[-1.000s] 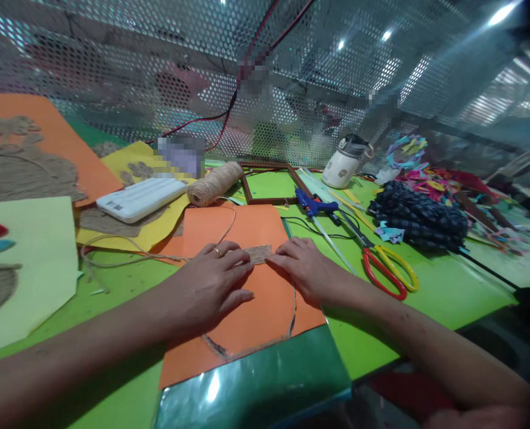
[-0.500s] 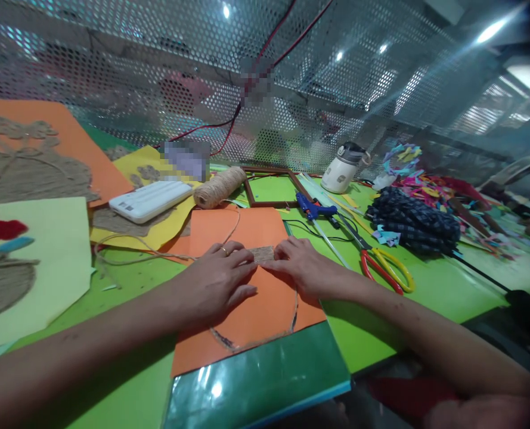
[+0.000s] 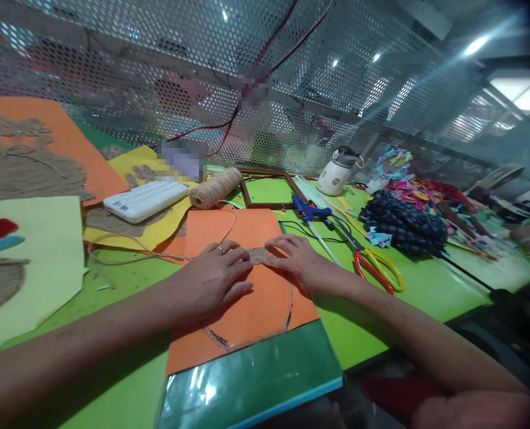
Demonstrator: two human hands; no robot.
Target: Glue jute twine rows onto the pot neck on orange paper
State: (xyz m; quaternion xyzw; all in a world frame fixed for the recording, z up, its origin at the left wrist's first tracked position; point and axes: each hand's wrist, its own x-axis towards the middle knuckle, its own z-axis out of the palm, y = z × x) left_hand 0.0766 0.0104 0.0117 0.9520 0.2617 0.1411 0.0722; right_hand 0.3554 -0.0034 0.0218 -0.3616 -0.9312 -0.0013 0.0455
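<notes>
An orange paper sheet (image 3: pixel 247 310) lies on the green table (image 3: pixel 417 292) in front of me, with a line of jute twine glued in a curve along its lower part. A small patch of jute twine (image 3: pixel 259 255) sits on the sheet between my hands. My left hand (image 3: pixel 213 277) lies flat on the sheet, fingers stretched out and touching the patch's left end. My right hand (image 3: pixel 298 262) presses its fingers down on the patch's right end.
A twine spool (image 3: pixel 215 187), a white box (image 3: pixel 145 200), yellow paper, a wooden frame (image 3: pixel 269 187), a blue glue gun (image 3: pixel 312 210), red and yellow scissors (image 3: pixel 376 268), a white bottle (image 3: pixel 338 173) and dark checked cloth (image 3: pixel 405 223) lie beyond. A green glossy folder (image 3: pixel 256 381) sits nearest me. Perforated metal screen behind.
Both hands stay on the jute patch. My right fingers have slid a little further left over it. The view has shifted slightly.
</notes>
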